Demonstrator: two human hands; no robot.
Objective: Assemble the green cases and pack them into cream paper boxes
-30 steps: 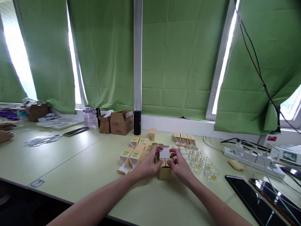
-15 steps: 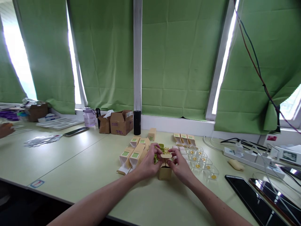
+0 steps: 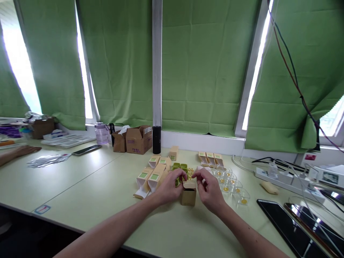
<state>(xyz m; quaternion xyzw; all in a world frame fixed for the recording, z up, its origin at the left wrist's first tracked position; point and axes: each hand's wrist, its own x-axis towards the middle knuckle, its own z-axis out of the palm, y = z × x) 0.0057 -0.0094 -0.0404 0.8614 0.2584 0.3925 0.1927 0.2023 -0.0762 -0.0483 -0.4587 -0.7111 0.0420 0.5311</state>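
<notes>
Between the curled fingers of our left hand (image 3: 170, 187) and right hand (image 3: 211, 190), a squarish box (image 3: 189, 197) of smooth, matt tan card stands on the pale tabletop (image 3: 107, 204). Its top flap (image 3: 189, 184) is partly raised, a dark slit showing beneath. We cannot tell whether either hand's fingertips are pinched together or touch the flap. Left of our fingers lie tan cartons (image 3: 158, 176) with green labels; beyond, glossy green cups (image 3: 184, 166); to the right, clear rounded cups (image 3: 244, 195) with yellow discs.

Room nearside of small box (image 3: 188, 197); cartons (image 3: 158, 176) block left, cups (image 3: 226, 188) right.
</notes>
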